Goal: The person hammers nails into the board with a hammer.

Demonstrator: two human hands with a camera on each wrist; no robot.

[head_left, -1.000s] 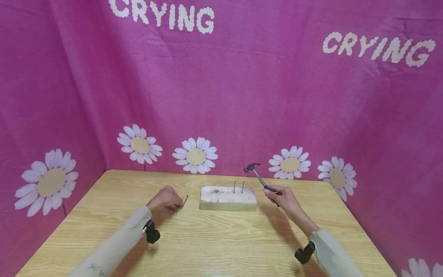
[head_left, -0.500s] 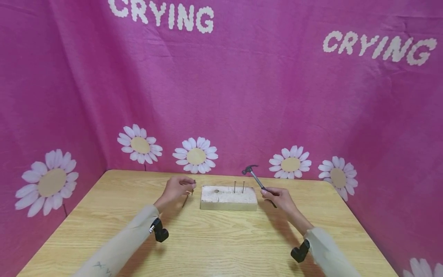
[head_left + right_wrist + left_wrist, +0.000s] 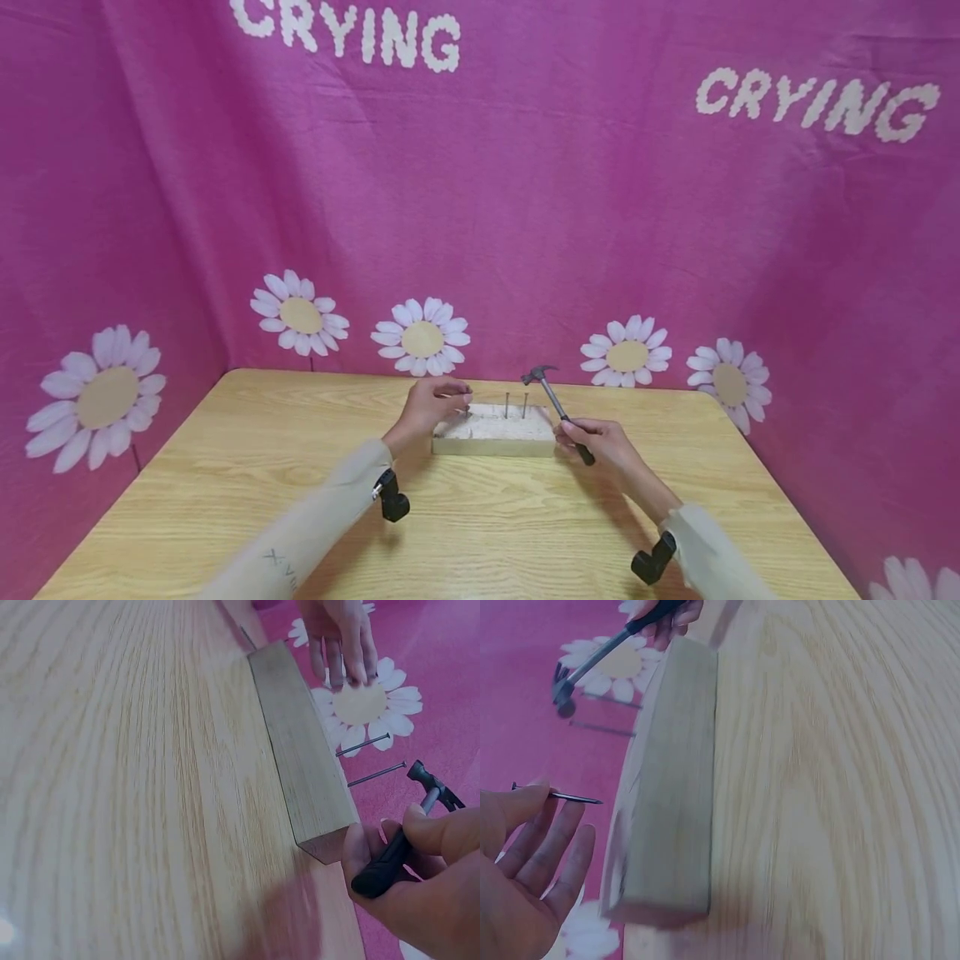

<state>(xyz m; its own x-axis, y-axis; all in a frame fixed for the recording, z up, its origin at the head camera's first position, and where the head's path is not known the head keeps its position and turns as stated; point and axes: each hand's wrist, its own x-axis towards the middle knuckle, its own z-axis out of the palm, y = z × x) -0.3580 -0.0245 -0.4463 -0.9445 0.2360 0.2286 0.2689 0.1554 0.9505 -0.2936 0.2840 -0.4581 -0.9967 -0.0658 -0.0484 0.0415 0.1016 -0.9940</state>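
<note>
My left hand is over the left part of a pale wooden block. Between its thumb and fingers it pinches a nail, point toward the block's top face; in the left wrist view the tip looks just apart from the wood. Two nails, a left one and a right one, stand upright in the block's right half. My right hand grips the black handle of a claw hammer, head raised up and to the left. In the right wrist view its fingertips are at the block's near end, perhaps touching it.
The block lies on a light wood-grain table. A pink cloth with daisies and white lettering hangs behind and at both sides. A thin dark thing lies beyond the block's far end in the right wrist view.
My left hand has picked up a nail from the table left of the block and carried it right, over the block. The right hand has moved slightly left and down with the hammer.
</note>
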